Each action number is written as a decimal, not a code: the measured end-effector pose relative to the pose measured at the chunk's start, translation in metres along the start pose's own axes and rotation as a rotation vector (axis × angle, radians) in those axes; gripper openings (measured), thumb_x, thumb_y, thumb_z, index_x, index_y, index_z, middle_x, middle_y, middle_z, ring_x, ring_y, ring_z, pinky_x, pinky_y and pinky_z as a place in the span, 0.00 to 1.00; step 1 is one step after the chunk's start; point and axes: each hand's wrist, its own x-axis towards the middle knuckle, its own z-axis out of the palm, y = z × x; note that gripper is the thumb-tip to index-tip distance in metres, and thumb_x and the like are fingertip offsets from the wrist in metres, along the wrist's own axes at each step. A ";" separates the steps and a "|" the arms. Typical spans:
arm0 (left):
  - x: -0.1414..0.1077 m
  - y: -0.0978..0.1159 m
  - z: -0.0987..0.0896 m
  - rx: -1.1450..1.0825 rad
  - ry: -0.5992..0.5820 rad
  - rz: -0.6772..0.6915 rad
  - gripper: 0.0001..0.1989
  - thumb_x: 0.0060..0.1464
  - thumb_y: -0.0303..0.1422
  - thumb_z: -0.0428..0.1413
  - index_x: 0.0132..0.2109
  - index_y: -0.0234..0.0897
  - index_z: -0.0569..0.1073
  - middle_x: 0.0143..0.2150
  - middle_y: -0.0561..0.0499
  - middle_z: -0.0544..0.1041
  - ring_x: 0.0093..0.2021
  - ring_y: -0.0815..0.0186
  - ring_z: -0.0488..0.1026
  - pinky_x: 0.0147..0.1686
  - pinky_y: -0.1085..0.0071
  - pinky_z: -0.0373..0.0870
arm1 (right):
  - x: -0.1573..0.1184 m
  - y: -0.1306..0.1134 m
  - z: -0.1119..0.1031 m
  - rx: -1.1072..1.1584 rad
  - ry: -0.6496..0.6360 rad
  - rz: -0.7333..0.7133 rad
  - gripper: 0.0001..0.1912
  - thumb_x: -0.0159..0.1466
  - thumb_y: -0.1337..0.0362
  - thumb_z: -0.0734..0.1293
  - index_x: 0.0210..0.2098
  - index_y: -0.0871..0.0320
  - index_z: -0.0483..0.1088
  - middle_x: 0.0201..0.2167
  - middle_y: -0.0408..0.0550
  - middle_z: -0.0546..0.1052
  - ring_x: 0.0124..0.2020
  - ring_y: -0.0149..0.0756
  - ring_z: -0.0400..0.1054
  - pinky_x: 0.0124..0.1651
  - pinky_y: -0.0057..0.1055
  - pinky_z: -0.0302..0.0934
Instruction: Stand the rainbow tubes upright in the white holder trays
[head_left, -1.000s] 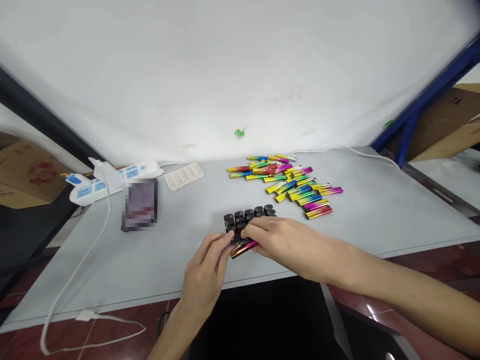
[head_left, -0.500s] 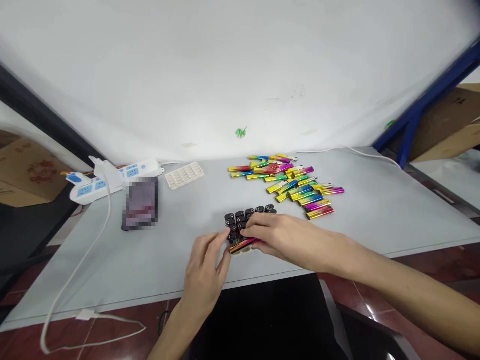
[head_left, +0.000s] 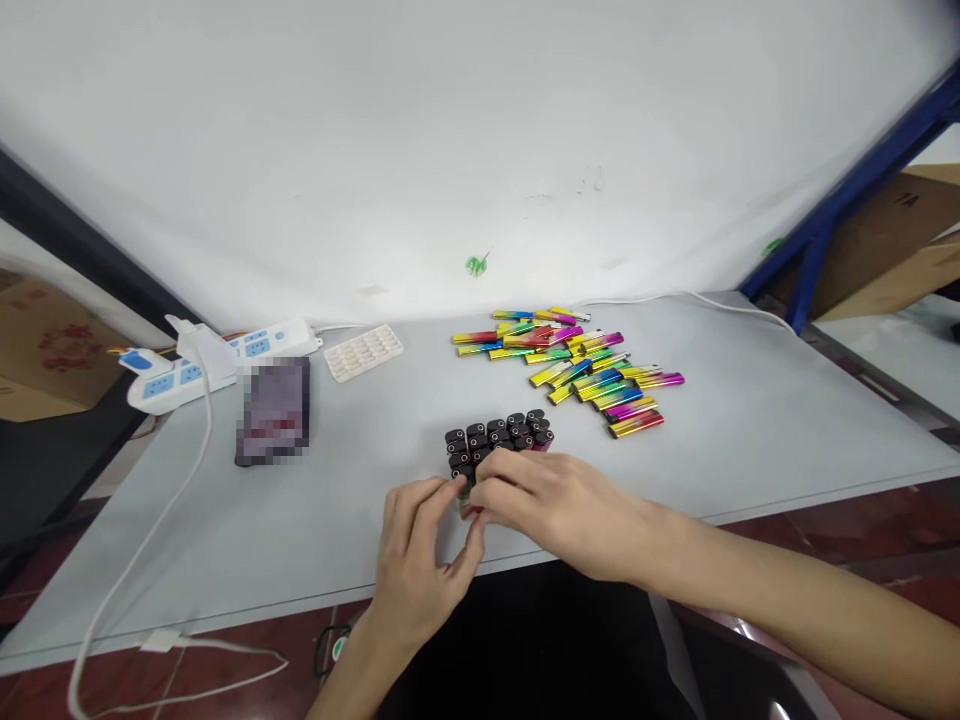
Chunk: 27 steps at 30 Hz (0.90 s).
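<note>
A block of black-ended lighters [head_left: 497,437] stands upright in close rows near the table's front edge. At the near left corner of the block, a shiny reddish lighter [head_left: 472,511] shows only in part between my fingertips. My right hand [head_left: 574,510] is closed on it, its fingers bent down and hiding most of it and the near rows. My left hand [head_left: 420,545] comes in from the left, index fingertip by the corner lighters and thumb against the held lighter. Beyond the block lies a loose pile of metallic rainbow lighters [head_left: 574,365].
A cream tray with small slots [head_left: 364,353] lies at the back left. Beside it are a white power strip [head_left: 259,345] and a dark, pixelated flat object [head_left: 274,410]. A white cable [head_left: 161,520] hangs over the table's left side. A wall [head_left: 480,150] rises behind the table [head_left: 360,440].
The lighter, earlier slanting in plain view across the fingers, is now mostly hidden. My right hand has moved left and nearer, uncovering more black ends. Both hands have come closer together.
</note>
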 end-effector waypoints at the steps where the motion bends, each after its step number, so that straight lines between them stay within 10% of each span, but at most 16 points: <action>1: -0.001 -0.001 0.001 -0.019 -0.007 -0.023 0.21 0.57 0.26 0.59 0.57 0.39 0.66 0.44 0.45 0.71 0.44 0.58 0.71 0.43 0.62 0.73 | 0.001 -0.002 0.005 -0.024 0.011 -0.003 0.12 0.66 0.78 0.59 0.43 0.62 0.70 0.39 0.51 0.74 0.33 0.34 0.67 0.34 0.31 0.64; 12: -0.010 -0.012 0.007 -0.252 -0.023 -0.369 0.25 0.54 0.32 0.62 0.56 0.40 0.62 0.49 0.46 0.68 0.44 0.62 0.73 0.44 0.61 0.76 | 0.013 0.000 0.021 -0.088 0.167 -0.082 0.14 0.68 0.79 0.56 0.37 0.62 0.72 0.34 0.50 0.77 0.36 0.35 0.66 0.40 0.31 0.64; 19: 0.004 -0.025 0.007 -0.326 -0.339 -0.452 0.43 0.55 0.40 0.63 0.70 0.49 0.48 0.65 0.42 0.65 0.57 0.56 0.72 0.52 0.56 0.74 | -0.008 0.001 0.031 -0.068 0.430 0.032 0.11 0.72 0.64 0.60 0.46 0.57 0.73 0.42 0.50 0.76 0.39 0.36 0.68 0.40 0.30 0.66; 21: 0.007 -0.028 0.006 -0.274 -0.392 -0.455 0.43 0.55 0.41 0.63 0.70 0.50 0.50 0.64 0.43 0.66 0.55 0.56 0.73 0.54 0.56 0.73 | -0.033 0.018 0.031 -0.092 0.498 0.184 0.13 0.72 0.61 0.61 0.50 0.59 0.72 0.42 0.55 0.75 0.43 0.40 0.69 0.44 0.35 0.67; 23: 0.010 -0.031 0.006 -0.223 -0.420 -0.465 0.45 0.53 0.40 0.64 0.71 0.49 0.49 0.63 0.43 0.68 0.55 0.56 0.73 0.55 0.56 0.72 | -0.063 0.044 0.030 -0.224 0.607 0.644 0.15 0.72 0.57 0.60 0.48 0.59 0.73 0.42 0.56 0.75 0.45 0.46 0.70 0.48 0.43 0.66; 27: 0.013 -0.035 0.008 -0.180 -0.475 -0.481 0.49 0.51 0.42 0.65 0.72 0.47 0.46 0.63 0.42 0.68 0.54 0.54 0.73 0.54 0.55 0.72 | -0.108 0.090 0.027 -0.233 0.343 1.329 0.35 0.66 0.39 0.59 0.58 0.61 0.68 0.50 0.65 0.70 0.52 0.60 0.67 0.48 0.51 0.65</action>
